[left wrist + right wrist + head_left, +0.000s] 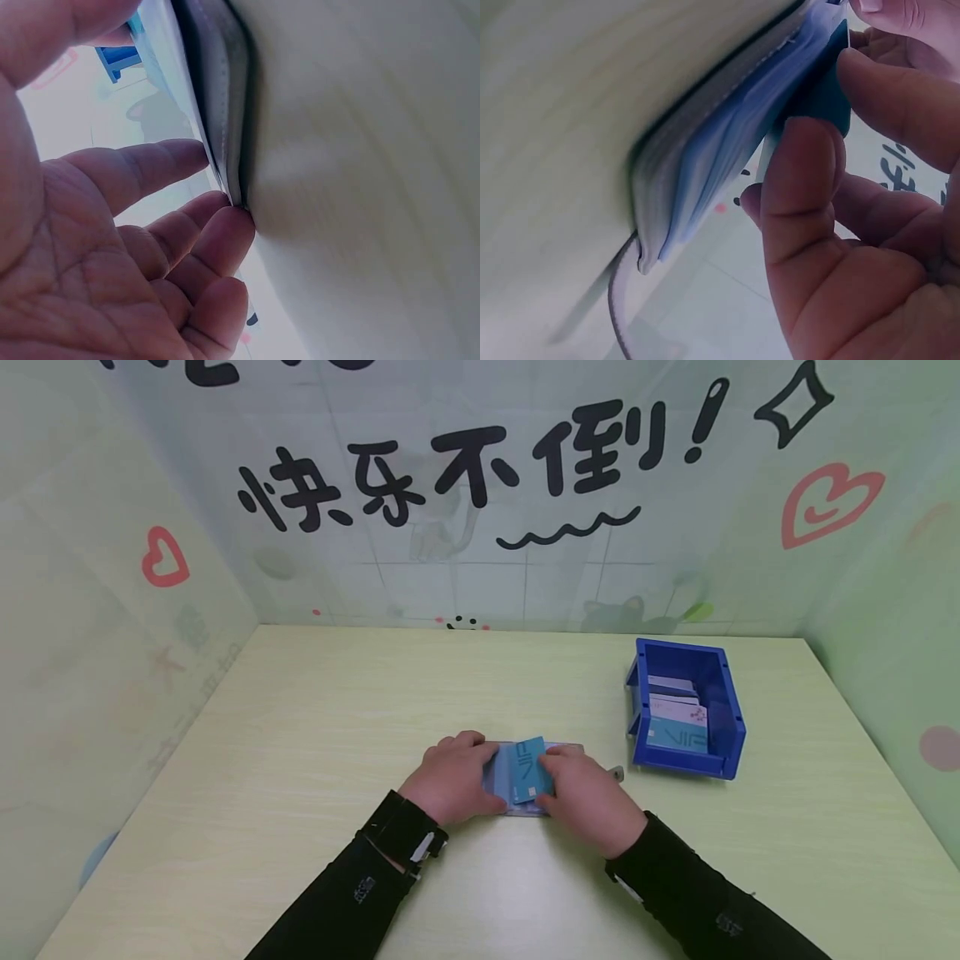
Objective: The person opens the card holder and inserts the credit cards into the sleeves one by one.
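A card holder [498,770] with clear, bluish sleeves lies open on the table. My left hand [453,779] holds its left side, fingertips touching the grey stitched cover [229,97] in the left wrist view. My right hand [591,795] pinches a blue VIP card [528,768] between thumb and fingers, slightly tilted above the sleeves. In the right wrist view, the card [821,101] stands at an angle to the layered sleeves [712,176]. Whether its edge is inside a sleeve, I cannot tell. The right hand covers part of the holder's right side.
A blue plastic bin [686,766] stands to the right, behind my right hand, with several cards [678,733] in it. A thin strap [616,300] hangs off the holder's edge. Printed cloth walls [480,585] border the table [375,693] at the back and sides.
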`<state>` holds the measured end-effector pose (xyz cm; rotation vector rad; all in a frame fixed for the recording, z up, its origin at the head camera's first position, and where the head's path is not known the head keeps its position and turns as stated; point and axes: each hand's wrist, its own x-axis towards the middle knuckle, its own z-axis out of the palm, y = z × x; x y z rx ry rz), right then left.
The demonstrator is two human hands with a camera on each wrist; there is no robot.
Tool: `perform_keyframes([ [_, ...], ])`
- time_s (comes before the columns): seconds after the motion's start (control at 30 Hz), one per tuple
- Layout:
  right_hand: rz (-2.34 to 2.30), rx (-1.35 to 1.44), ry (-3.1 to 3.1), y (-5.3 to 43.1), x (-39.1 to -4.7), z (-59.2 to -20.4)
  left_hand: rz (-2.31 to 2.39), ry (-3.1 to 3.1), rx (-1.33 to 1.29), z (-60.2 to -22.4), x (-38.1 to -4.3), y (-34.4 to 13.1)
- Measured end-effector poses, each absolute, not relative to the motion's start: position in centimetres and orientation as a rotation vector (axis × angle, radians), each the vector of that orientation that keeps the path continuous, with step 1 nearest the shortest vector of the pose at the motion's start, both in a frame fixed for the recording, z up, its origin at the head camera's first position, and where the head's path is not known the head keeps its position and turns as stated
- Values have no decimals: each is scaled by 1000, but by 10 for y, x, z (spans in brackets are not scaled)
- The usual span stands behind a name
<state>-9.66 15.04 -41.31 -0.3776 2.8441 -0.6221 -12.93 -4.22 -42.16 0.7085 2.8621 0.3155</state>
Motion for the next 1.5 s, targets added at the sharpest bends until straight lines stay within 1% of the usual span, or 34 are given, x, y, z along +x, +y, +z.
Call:
perform_keyframes([
  [0.47, -487, -499, 2902, 148, -93, -415, 326, 2862, 716, -419, -129, -43],
  [0.67, -502, -575, 2918, 147, -90, -415, 317, 2866, 723, -419, -129, -43],
  [1.1, -631, -449, 2876, 147, -94, -416, 310, 2866, 727, -420, -130, -42],
  [1.5, -655, -566, 2853, 143, -92, -419, 319, 2860, 723, -421, -130, -43],
])
